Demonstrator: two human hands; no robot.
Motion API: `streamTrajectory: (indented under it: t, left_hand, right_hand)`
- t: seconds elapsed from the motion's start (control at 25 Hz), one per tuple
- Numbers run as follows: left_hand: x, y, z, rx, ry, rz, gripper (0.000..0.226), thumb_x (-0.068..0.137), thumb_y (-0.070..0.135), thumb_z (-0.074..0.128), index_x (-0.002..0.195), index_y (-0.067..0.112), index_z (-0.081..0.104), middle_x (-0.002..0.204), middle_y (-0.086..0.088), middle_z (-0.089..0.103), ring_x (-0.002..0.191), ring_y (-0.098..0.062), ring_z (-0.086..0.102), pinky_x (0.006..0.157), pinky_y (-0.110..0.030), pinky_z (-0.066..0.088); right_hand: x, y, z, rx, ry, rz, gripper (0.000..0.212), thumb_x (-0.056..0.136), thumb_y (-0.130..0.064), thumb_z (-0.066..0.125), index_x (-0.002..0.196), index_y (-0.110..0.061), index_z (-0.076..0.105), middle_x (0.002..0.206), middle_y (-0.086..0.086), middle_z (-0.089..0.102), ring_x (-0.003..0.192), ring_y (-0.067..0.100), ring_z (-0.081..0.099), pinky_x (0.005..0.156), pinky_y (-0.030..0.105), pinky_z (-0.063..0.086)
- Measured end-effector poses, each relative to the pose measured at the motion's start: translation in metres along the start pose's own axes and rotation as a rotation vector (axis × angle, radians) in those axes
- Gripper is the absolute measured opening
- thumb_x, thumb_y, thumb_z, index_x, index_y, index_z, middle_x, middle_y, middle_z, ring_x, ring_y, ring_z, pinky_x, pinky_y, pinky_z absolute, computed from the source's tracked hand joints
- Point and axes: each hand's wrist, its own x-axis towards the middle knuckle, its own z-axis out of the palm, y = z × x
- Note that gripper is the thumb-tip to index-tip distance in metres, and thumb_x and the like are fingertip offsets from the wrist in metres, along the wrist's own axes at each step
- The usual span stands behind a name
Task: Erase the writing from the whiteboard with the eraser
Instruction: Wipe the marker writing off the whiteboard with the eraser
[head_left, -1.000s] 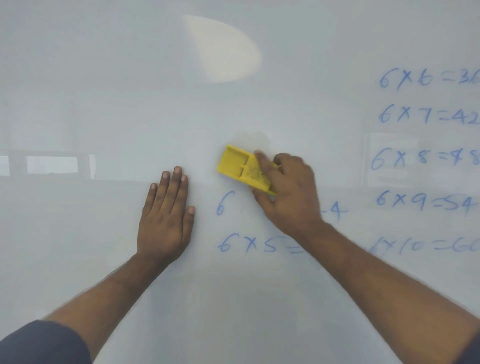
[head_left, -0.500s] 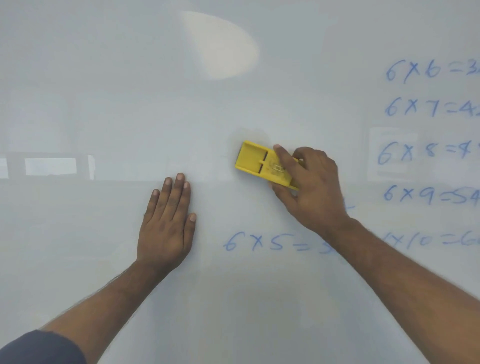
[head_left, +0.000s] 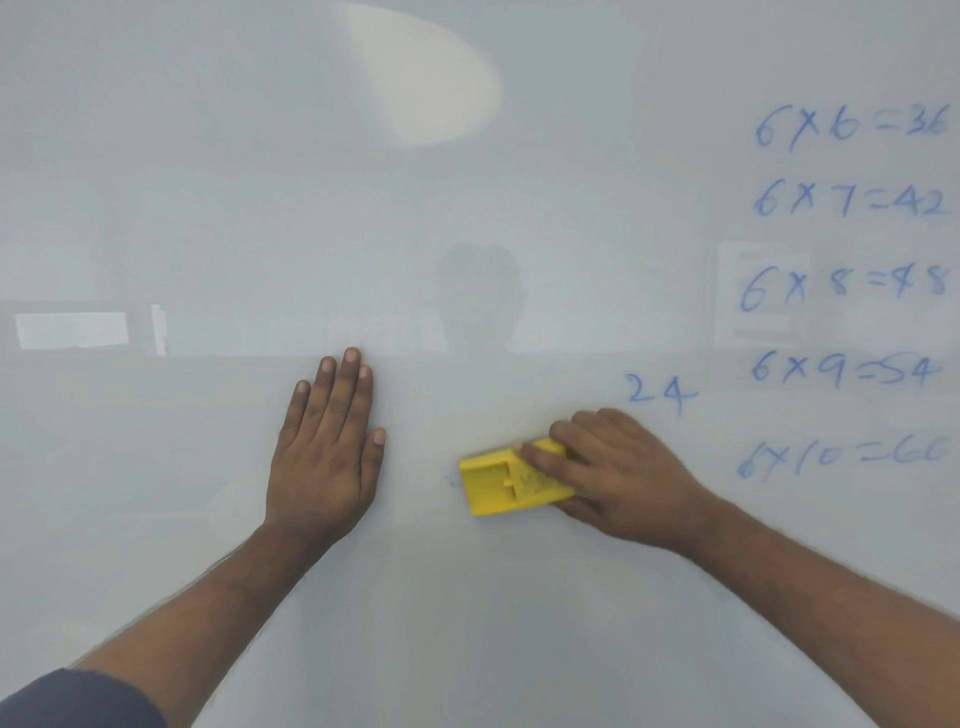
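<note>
Right hand (head_left: 618, 467) grips yellow eraser (head_left: 506, 480), pressed flat on whiteboard (head_left: 208, 208). Left hand (head_left: 324, 447) lies flat on the board, fingers together, just left of the eraser, apart from it. Blue "24" (head_left: 661, 392) just above right hand; column of blue sums (head_left: 847, 280) up and right of it.

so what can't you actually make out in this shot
Head view only:
- Any writing under the yellow eraser and right hand: covered. Only a faint blue mark shows at the eraser's left edge.
- The eraser's wiping face: pressed to the whiteboard, unseen.
- The 6x10 line: smeared and pale, its result hard to read.
- Whiteboard edges: cut off by the frame.
- Left hand: palm side hidden, flat on the board.
</note>
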Motion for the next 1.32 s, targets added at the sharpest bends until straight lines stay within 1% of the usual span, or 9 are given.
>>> streamTrajectory:
  t: [0.16, 0.24, 0.4, 0.56, 0.76, 0.92, 1.04, 1.16, 1.32]
  left_hand:
    - [-0.002, 0.001, 0.001, -0.002, 0.005, -0.015, 0.061, 0.105, 0.032, 0.027, 0.161, 0.008, 0.016, 0.171, -0.006, 0.011, 0.159, -0.025, 0.010, 0.129, -0.046, 0.010]
    - [-0.003, 0.001, 0.003, -0.008, 0.006, -0.013, 0.061, 0.105, 0.032, 0.026, 0.161, 0.008, 0.016, 0.170, -0.006, 0.012, 0.159, -0.024, 0.009, 0.129, -0.046, 0.010]
    - [-0.003, 0.000, 0.001, -0.007, 0.008, -0.006, 0.061, 0.105, 0.031, 0.027, 0.160, 0.007, 0.017, 0.170, -0.008, 0.013, 0.159, -0.025, 0.010, 0.129, -0.046, 0.011]
    - [-0.006, -0.003, -0.001, 0.007, 0.002, 0.016, 0.060, 0.106, 0.031, 0.027, 0.160, 0.006, 0.018, 0.169, -0.009, 0.014, 0.159, -0.024, 0.009, 0.129, -0.044, 0.010]
    - [-0.010, -0.002, 0.000, 0.013, -0.012, -0.008, 0.060, 0.106, 0.032, 0.025, 0.160, 0.007, 0.017, 0.170, -0.008, 0.013, 0.159, -0.024, 0.009, 0.129, -0.044, 0.010]
    - [-0.010, 0.003, 0.000, -0.006, -0.010, -0.041, 0.061, 0.105, 0.030, 0.027, 0.160, 0.006, 0.018, 0.170, -0.008, 0.014, 0.159, -0.024, 0.009, 0.129, -0.046, 0.011]
    - [-0.009, 0.011, -0.002, -0.007, 0.007, -0.068, 0.062, 0.103, 0.026, 0.030, 0.159, 0.003, 0.020, 0.169, -0.010, 0.016, 0.158, -0.025, 0.010, 0.129, -0.046, 0.010]
    - [-0.007, 0.016, -0.004, -0.019, 0.012, -0.072, 0.063, 0.100, 0.023, 0.032, 0.158, 0.001, 0.021, 0.168, -0.013, 0.017, 0.158, -0.027, 0.012, 0.128, -0.047, 0.013]
    - [-0.001, 0.027, -0.008, 0.002, -0.019, 0.031, 0.064, 0.098, 0.023, 0.033, 0.158, 0.000, 0.022, 0.168, -0.013, 0.019, 0.158, -0.025, 0.013, 0.127, -0.049, 0.018]
  right_hand:
    - [0.041, 0.019, -0.007, 0.003, 0.173, 0.373, 0.055, 0.094, -0.042, 0.056, 0.142, -0.017, 0.047, 0.108, 0.014, 0.058, 0.095, 0.034, 0.055, 0.082, 0.041, 0.039]
    - [0.053, 0.001, 0.002, 0.032, 0.213, 0.454, 0.056, 0.092, -0.041, 0.058, 0.142, -0.016, 0.048, 0.110, 0.016, 0.058, 0.097, 0.035, 0.055, 0.084, 0.042, 0.039]
    - [0.026, -0.061, 0.024, 0.062, 0.063, 0.149, 0.056, 0.090, -0.035, 0.061, 0.141, -0.016, 0.048, 0.112, 0.014, 0.060, 0.095, 0.033, 0.054, 0.084, 0.041, 0.040]
    - [-0.003, -0.039, 0.011, 0.024, -0.013, -0.022, 0.048, 0.093, -0.034, 0.058, 0.138, -0.017, 0.053, 0.108, 0.012, 0.063, 0.092, 0.031, 0.056, 0.082, 0.040, 0.043]
    - [0.013, 0.034, -0.017, -0.051, 0.130, 0.322, 0.054, 0.093, -0.042, 0.057, 0.141, -0.018, 0.049, 0.107, 0.014, 0.060, 0.093, 0.036, 0.057, 0.080, 0.042, 0.041]
    - [0.039, 0.007, -0.004, 0.057, 0.285, 0.616, 0.058, 0.087, -0.042, 0.064, 0.138, -0.017, 0.053, 0.108, 0.015, 0.059, 0.096, 0.031, 0.052, 0.081, 0.040, 0.038]
    - [0.014, -0.037, 0.016, 0.087, 0.190, 0.445, 0.053, 0.093, -0.042, 0.056, 0.140, -0.018, 0.049, 0.109, 0.014, 0.058, 0.094, 0.034, 0.055, 0.080, 0.041, 0.039]
    - [-0.036, -0.027, 0.010, 0.034, 0.037, 0.184, 0.051, 0.097, -0.044, 0.052, 0.142, -0.020, 0.045, 0.108, 0.009, 0.057, 0.092, 0.032, 0.053, 0.080, 0.041, 0.041]
    - [-0.059, 0.040, -0.016, -0.009, 0.066, 0.254, 0.056, 0.096, -0.046, 0.054, 0.144, -0.020, 0.043, 0.107, 0.013, 0.060, 0.091, 0.034, 0.057, 0.080, 0.042, 0.044]
